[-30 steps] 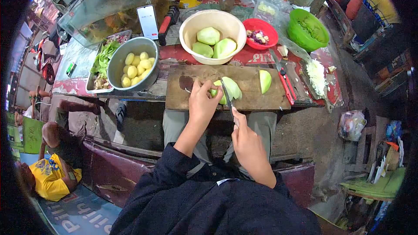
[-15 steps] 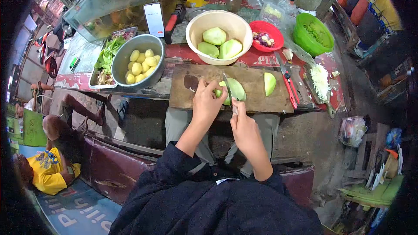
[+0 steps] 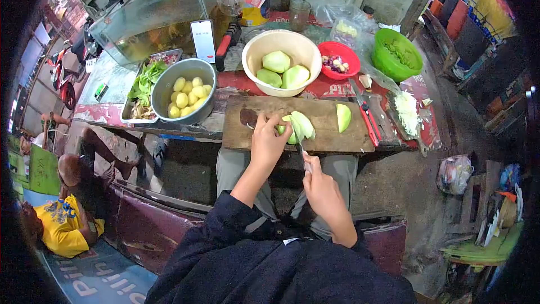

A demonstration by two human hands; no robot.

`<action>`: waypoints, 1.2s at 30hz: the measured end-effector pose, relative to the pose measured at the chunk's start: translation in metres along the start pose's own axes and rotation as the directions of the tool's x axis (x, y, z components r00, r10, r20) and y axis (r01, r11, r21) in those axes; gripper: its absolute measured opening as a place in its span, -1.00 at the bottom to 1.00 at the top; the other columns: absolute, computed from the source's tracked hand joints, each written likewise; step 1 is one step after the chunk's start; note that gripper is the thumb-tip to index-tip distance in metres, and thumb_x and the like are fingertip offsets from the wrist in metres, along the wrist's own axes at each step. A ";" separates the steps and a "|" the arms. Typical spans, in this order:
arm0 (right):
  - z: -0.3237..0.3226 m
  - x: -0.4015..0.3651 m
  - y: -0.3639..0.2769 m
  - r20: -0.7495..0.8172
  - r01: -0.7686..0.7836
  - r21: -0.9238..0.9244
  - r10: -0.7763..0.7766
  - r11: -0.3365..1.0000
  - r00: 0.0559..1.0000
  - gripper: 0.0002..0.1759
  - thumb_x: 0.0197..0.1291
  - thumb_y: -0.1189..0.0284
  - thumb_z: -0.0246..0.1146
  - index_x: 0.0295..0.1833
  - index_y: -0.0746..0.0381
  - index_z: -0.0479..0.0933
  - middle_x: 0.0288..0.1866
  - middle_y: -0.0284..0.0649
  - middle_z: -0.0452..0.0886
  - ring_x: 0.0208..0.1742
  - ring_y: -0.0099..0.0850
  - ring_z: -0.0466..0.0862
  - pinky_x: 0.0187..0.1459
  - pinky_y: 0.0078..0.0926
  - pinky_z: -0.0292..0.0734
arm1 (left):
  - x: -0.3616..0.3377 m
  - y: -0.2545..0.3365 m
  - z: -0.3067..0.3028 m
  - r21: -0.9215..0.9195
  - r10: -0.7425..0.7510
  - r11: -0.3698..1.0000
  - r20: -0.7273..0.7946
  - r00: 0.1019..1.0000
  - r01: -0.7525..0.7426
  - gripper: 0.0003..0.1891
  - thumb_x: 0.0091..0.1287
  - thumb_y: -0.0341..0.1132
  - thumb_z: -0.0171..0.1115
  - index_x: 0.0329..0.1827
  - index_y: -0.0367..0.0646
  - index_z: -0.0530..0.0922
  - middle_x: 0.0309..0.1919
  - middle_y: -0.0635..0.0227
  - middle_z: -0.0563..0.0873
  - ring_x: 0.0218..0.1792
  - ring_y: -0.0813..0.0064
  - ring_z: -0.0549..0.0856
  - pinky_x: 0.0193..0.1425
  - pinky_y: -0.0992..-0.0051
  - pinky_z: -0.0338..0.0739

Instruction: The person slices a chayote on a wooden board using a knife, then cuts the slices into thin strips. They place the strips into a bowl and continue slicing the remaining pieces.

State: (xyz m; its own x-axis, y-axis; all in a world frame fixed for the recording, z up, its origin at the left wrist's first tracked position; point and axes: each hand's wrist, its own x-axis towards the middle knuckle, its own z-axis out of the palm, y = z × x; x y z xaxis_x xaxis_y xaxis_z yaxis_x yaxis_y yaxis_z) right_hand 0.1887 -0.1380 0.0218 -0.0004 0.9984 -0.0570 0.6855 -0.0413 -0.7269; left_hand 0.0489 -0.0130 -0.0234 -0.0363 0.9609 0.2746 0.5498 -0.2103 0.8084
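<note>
My left hand (image 3: 269, 142) is closed over the left end of a pale green chayote piece (image 3: 304, 125), its fingertips pinching it against the wooden cutting board (image 3: 242, 135). My right hand (image 3: 324, 187) grips a kitchen knife (image 3: 305, 159) by the handle. The blade points away from me and stands against the chayote, just right of my left fingertips. Thin slices lean over to the right of the blade. Another chayote wedge (image 3: 343, 117) rests at the board's right side, touched by neither hand.
Behind the board stands a cream bowl (image 3: 250, 59) of peeled chayote. A metal pot (image 3: 159, 97) of potatoes is left. A red bowl (image 3: 354, 68), a green bowl (image 3: 382, 59), red-handled scissors (image 3: 369, 118) and a shredded white heap (image 3: 406, 111) are right. A person (image 3: 62, 225) sits at left.
The knife and my right hand have shifted slightly towards me. More slices now lie fanned to the right of the blade. My left hand keeps its hold, and the view has tilted a little.
</note>
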 end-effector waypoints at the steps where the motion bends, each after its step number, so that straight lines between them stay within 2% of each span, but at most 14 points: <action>1: -0.009 -0.001 -0.004 0.049 -0.054 -0.024 0.055 0.998 0.997 -0.53 0.49 0.44 0.03 0.46 0.11 0.22 -0.27 0.28 0.66 -0.18 0.28 0.67 -0.16 0.24 0.51 | 0.000 0.000 0.000 0.018 -0.002 1.000 -0.006 1.000 0.002 -0.78 0.27 -0.25 0.43 -0.24 -0.23 0.64 -0.22 0.08 0.59 -0.42 0.21 0.67 -0.24 0.21 0.60; 2: -0.013 -0.002 -0.008 0.096 -0.106 -0.050 0.111 0.993 0.989 -0.53 0.49 0.44 0.02 0.46 0.11 0.23 -0.30 0.27 0.66 -0.20 0.28 0.67 -0.18 0.23 0.50 | 0.000 0.000 0.000 0.018 0.001 1.000 -0.006 1.000 -0.001 -0.78 0.27 -0.25 0.43 -0.24 -0.23 0.64 -0.22 0.08 0.59 -0.42 0.21 0.67 -0.24 0.21 0.60; 5: -0.012 -0.004 -0.011 0.033 -0.054 0.007 0.053 0.999 0.998 -0.52 0.48 0.46 0.02 0.47 0.09 0.24 -0.32 0.27 0.64 -0.23 0.27 0.67 -0.21 0.21 0.48 | 0.000 0.001 -0.001 0.010 0.021 1.000 -0.011 1.000 -0.021 -0.77 0.27 -0.24 0.44 -0.24 -0.22 0.64 -0.22 0.07 0.59 -0.40 0.19 0.68 -0.22 0.18 0.61; 7: -0.015 -0.005 -0.019 0.028 -0.043 -0.008 0.043 0.999 0.999 -0.53 0.49 0.46 0.02 0.46 0.12 0.23 -0.25 0.29 0.65 -0.21 0.28 0.67 -0.22 0.23 0.51 | 0.000 0.000 0.001 -0.007 0.032 0.999 -0.041 0.999 -0.032 -0.74 0.26 -0.27 0.47 -0.28 -0.29 0.61 -0.25 0.12 0.58 -0.52 0.35 0.57 -0.33 0.31 0.52; 8: -0.016 -0.006 -0.022 0.022 -0.037 -0.021 0.038 0.999 0.999 -0.54 0.50 0.46 0.03 0.45 0.15 0.22 -0.19 0.31 0.67 -0.19 0.29 0.68 -0.23 0.25 0.53 | 0.000 -0.001 0.001 -0.006 0.032 0.999 -0.044 0.999 -0.032 -0.74 0.26 -0.27 0.47 -0.28 -0.29 0.61 -0.25 0.12 0.58 -0.52 0.35 0.57 -0.33 0.31 0.52; 10: -0.017 -0.005 -0.024 0.029 -0.045 -0.028 0.046 0.999 0.999 -0.54 0.50 0.46 0.02 0.46 0.15 0.22 -0.17 0.31 0.67 -0.18 0.29 0.68 -0.22 0.25 0.53 | 0.000 0.003 -0.003 0.007 -0.014 1.000 0.008 1.000 0.014 -0.78 0.25 -0.24 0.44 -0.24 -0.20 0.65 -0.21 0.06 0.58 -0.39 0.18 0.70 -0.21 0.18 0.63; 18: -0.017 -0.006 -0.026 0.003 -0.007 -0.051 0.007 0.999 1.000 -0.53 0.51 0.46 0.02 0.48 0.16 0.23 -0.15 0.31 0.67 -0.17 0.28 0.68 -0.19 0.24 0.53 | -0.001 0.003 -0.002 -0.032 -0.022 0.999 0.003 1.000 0.022 -0.79 0.24 -0.24 0.45 -0.26 -0.18 0.65 -0.22 0.07 0.58 -0.42 0.21 0.69 -0.23 0.18 0.62; 21: -0.019 -0.006 -0.030 0.037 -0.061 -0.073 0.064 0.995 0.997 -0.52 0.50 0.46 0.02 0.49 0.16 0.22 -0.15 0.30 0.67 -0.17 0.27 0.68 -0.19 0.23 0.53 | -0.001 0.002 -0.002 -0.038 -0.024 0.999 0.002 1.000 0.024 -0.79 0.24 -0.24 0.45 -0.26 -0.18 0.65 -0.22 0.08 0.58 -0.43 0.22 0.69 -0.25 0.18 0.62; 27: -0.014 -0.007 -0.026 -0.023 0.014 -0.045 -0.015 0.999 1.000 -0.52 0.50 0.45 0.03 0.48 0.13 0.23 -0.20 0.27 0.67 -0.21 0.27 0.67 -0.23 0.23 0.52 | 0.000 -0.002 0.001 -0.022 0.012 1.000 -0.018 1.000 -0.012 -0.80 0.25 -0.26 0.45 -0.26 -0.18 0.65 -0.24 0.08 0.58 -0.44 0.21 0.68 -0.28 0.20 0.61; 33: -0.011 0.004 -0.026 -0.004 -0.058 -0.117 0.058 0.991 0.998 -0.53 0.50 0.44 0.04 0.46 0.11 0.23 -0.29 0.25 0.67 -0.27 0.27 0.68 -0.27 0.24 0.52 | -0.001 -0.004 0.002 -0.038 0.018 0.999 -0.009 1.000 -0.018 -0.80 0.25 -0.27 0.45 -0.26 -0.20 0.64 -0.23 0.09 0.57 -0.44 0.21 0.66 -0.27 0.21 0.61; 36: -0.005 0.010 -0.024 0.011 -0.098 -0.082 0.099 0.992 0.995 -0.54 0.49 0.44 0.05 0.44 0.09 0.24 -0.23 0.29 0.66 -0.18 0.30 0.66 -0.21 0.26 0.49 | -0.001 -0.006 0.003 -0.043 0.017 0.999 -0.005 1.000 -0.017 -0.80 0.25 -0.27 0.46 -0.26 -0.20 0.64 -0.23 0.10 0.56 -0.43 0.21 0.66 -0.26 0.21 0.61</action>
State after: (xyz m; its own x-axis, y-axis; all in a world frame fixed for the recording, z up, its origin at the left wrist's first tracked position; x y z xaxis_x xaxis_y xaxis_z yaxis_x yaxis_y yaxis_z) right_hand 0.1762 -0.1267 0.0424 0.0592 0.9889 -0.1366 0.7394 -0.1354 -0.6596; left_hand 0.0485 -0.0121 -0.0298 -0.0307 0.9563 0.2908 0.5138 -0.2344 0.8253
